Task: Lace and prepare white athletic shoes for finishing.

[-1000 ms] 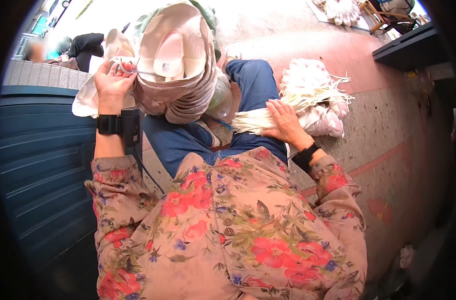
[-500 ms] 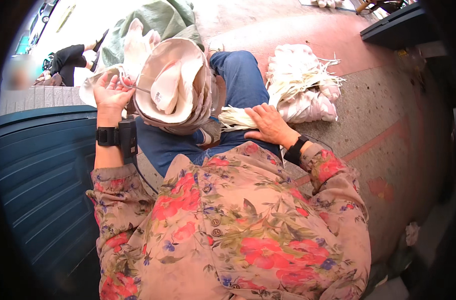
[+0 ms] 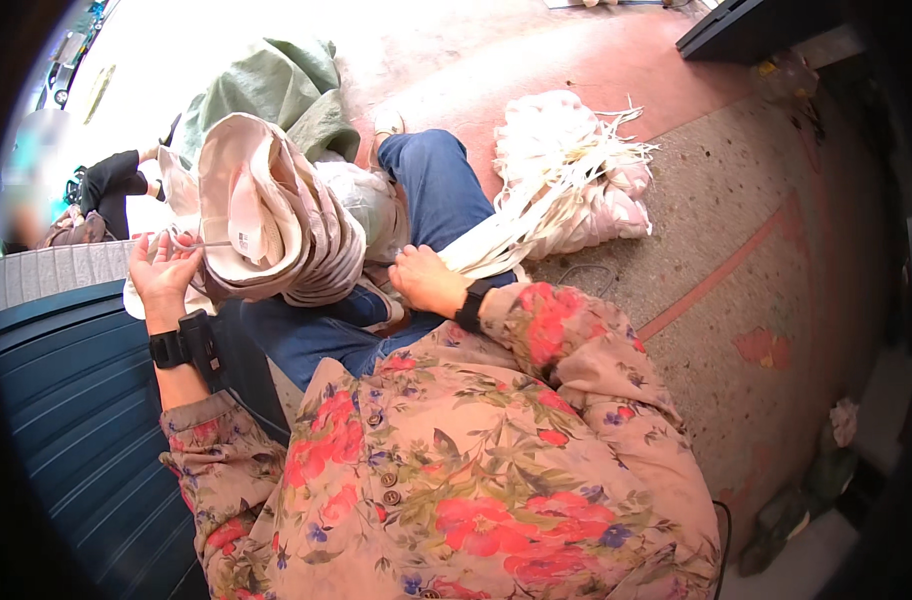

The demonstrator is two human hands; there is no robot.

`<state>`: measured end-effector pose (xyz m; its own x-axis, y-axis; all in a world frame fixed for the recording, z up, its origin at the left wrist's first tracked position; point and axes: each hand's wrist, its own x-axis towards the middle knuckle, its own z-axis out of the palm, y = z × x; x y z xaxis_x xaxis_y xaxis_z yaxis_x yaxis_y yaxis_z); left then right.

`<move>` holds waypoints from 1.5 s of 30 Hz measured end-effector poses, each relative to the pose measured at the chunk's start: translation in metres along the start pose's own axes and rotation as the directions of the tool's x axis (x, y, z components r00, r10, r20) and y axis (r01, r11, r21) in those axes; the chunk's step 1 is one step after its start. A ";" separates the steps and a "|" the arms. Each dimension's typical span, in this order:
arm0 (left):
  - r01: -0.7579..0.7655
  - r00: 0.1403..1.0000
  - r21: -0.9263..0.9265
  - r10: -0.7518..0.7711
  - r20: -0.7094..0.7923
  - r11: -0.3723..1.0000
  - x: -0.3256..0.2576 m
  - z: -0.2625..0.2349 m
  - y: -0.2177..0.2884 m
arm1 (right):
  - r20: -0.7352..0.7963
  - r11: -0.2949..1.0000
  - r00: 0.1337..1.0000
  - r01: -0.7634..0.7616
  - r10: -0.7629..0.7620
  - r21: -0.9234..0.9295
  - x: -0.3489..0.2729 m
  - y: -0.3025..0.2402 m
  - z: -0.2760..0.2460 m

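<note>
A nested stack of cream fabric pieces, shaped like soft hats [image 3: 301, 225], leans over my left thigh, its open end toward the left with a pale printed label inside. My left hand [image 3: 166, 270], palm up with curled fingers, pinches a thin grey cord [image 3: 216, 244] that runs into the stack. By my right knee, my right hand [image 3: 428, 280] is closed, its fingers curled. What it holds, if anything, is hidden. Just beyond it, long cream fabric strips [image 3: 501, 235] trail across my leg from a pale pink-and-white cloth bundle [image 3: 576, 170] on the right.
A grey-green cloth [image 3: 266, 95] lies beyond the stack. On my left stand a dark blue ribbed panel [image 3: 86, 420] and a pale padded edge [image 3: 61, 275]. Another person in dark trousers [image 3: 116, 185] sits far left. A dark box-like object [image 3: 761, 30] is at upper right.
My right hand has slid left off the strips and its fingers have curled. The stack has tipped leftward, showing more layers. My left hand keeps its hold on the cord. The view has shifted.
</note>
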<state>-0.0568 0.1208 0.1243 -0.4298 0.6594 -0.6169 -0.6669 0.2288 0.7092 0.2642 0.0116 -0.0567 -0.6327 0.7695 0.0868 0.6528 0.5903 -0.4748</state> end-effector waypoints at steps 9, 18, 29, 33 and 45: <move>0.024 0.998 -0.050 -0.021 0.054 0.998 -0.012 0.002 0.003 | -0.096 0.650 0.814 -0.379 0.572 0.658 -0.046 0.087 -0.143; 0.047 0.979 -0.096 -0.027 0.202 0.994 -0.041 0.059 -0.043 | 0.002 0.593 0.918 -0.258 0.396 0.763 0.011 0.006 -0.137; 0.096 0.970 0.013 -0.096 0.225 0.995 -0.066 0.020 -0.097 | -0.197 0.725 0.803 -0.365 0.563 0.584 0.061 0.019 -0.058; 0.117 0.852 -0.043 -0.078 0.518 0.992 -0.034 -0.009 -0.125 | -0.155 0.648 0.748 -0.429 0.645 0.630 0.063 0.044 -0.058; 0.011 0.900 0.091 -0.049 0.432 0.996 -0.066 -0.026 -0.129 | -0.270 0.789 0.960 0.108 0.075 0.604 0.107 -0.055 -0.073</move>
<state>0.0417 0.0285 0.0647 -0.0910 0.8919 -0.4430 -0.6133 0.3002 0.7305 0.1911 0.0791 0.0426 -0.4457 0.8489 0.2839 0.1952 0.4017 -0.8947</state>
